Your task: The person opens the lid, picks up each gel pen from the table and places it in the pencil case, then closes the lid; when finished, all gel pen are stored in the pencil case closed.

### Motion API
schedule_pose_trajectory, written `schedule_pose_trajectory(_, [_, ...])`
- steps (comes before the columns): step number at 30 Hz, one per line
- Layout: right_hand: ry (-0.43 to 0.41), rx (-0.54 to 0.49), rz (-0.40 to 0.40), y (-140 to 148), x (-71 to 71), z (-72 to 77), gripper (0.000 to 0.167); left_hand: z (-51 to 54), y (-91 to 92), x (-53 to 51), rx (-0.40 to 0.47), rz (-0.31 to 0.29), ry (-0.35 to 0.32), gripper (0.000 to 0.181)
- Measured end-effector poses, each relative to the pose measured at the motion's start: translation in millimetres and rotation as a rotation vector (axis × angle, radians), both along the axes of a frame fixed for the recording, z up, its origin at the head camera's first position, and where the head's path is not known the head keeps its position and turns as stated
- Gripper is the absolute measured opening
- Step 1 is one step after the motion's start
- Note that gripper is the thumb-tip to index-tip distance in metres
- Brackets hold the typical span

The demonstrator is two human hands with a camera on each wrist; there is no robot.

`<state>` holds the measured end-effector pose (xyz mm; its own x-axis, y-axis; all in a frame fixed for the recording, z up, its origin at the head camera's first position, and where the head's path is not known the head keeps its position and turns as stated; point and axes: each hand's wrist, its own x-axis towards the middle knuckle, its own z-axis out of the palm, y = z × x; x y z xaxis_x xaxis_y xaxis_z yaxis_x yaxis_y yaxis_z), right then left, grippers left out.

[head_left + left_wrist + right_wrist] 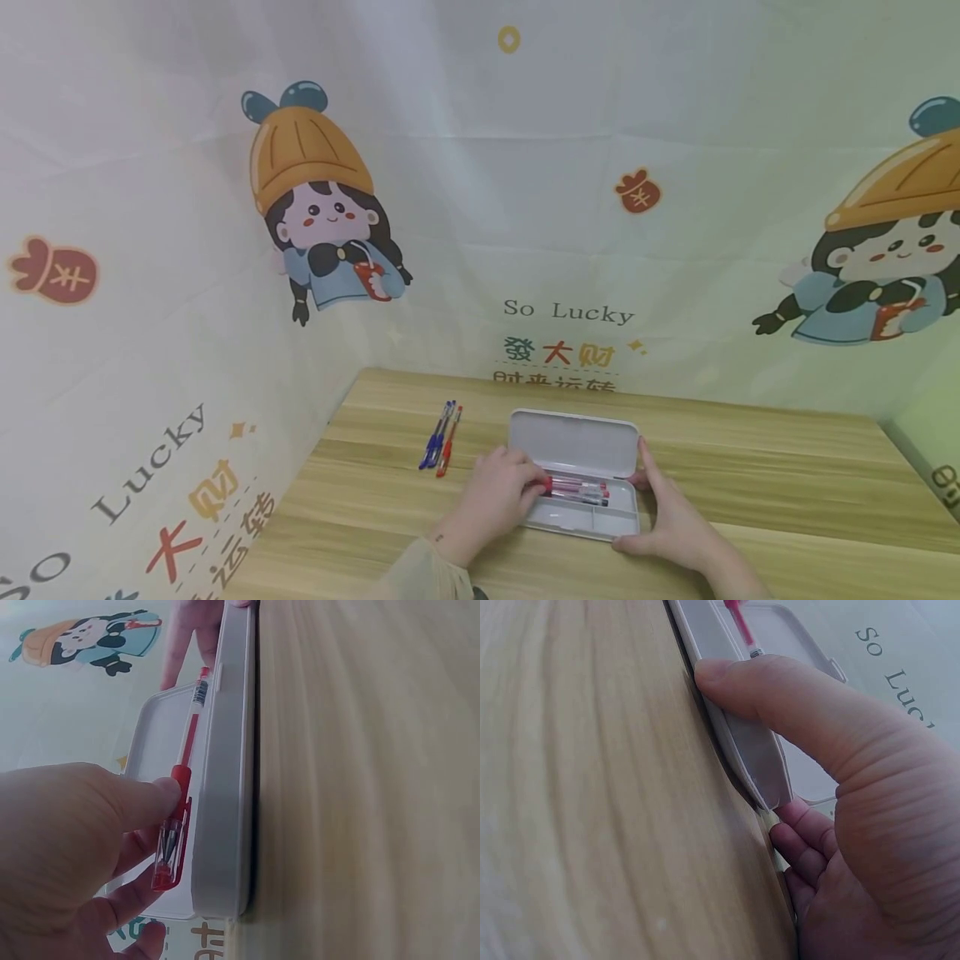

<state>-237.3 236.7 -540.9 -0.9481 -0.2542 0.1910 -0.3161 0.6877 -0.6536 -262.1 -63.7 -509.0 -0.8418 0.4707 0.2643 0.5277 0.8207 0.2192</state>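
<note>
A light grey pencil case (573, 446) lies on the table with its lid raised at the back. My left hand (497, 490) is at the case's left side and pinches a red gel pen (181, 780) between thumb and fingers. In the left wrist view the pen's capped end points toward the hand. Several clear-barrelled pens (583, 492) show in the long rear compartment, partly behind the left fingers. My right hand (675, 521) holds the case's right end, its thumb (735, 682) on the front wall and its other fingers toward the back.
Blue pens (435, 442) and a red pen (448, 446) lie on the wooden table (375, 508), left of the case. A printed cloth (465, 217) hangs behind the table and along its left side. The case's front section has a divider (592, 521).
</note>
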Motion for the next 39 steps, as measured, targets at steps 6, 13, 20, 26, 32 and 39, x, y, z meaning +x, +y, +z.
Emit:
schedule_pose_trajectory(6, [-0.013,-0.003,0.006,0,-0.7,0.1,0.161,-2.3,-0.9,-0.4,-0.012,-0.003,-0.013,0.013])
schedule_pose_trajectory(13, [-0.001,0.003,0.006,0,-1.2,-0.8,0.161,-4.1,-2.2,-1.6,-0.008,-0.006,-0.009,0.013])
schedule_pose_trajectory(20, [0.002,0.006,0.002,0,-0.8,-1.9,0.162,-7.6,-3.8,-3.2,0.002,-0.012,-0.001,0.014])
schedule_pose_trajectory(26, [0.001,0.009,0.003,0,-0.2,-0.5,0.162,-9.0,-4.2,-4.3,0.021,-0.016,-0.023,0.018])
schedule_pose_trajectory(32, [0.000,0.010,0.004,-1,0.6,1.8,0.161,-7.9,-5.8,-5.8,0.055,0.001,-0.052,0.023])
schedule_pose_trajectory(39, [-0.010,0.002,0.003,-2,1.2,2.5,0.162,-5.2,-13.6,-13.6,0.194,0.074,-0.095,0.029])
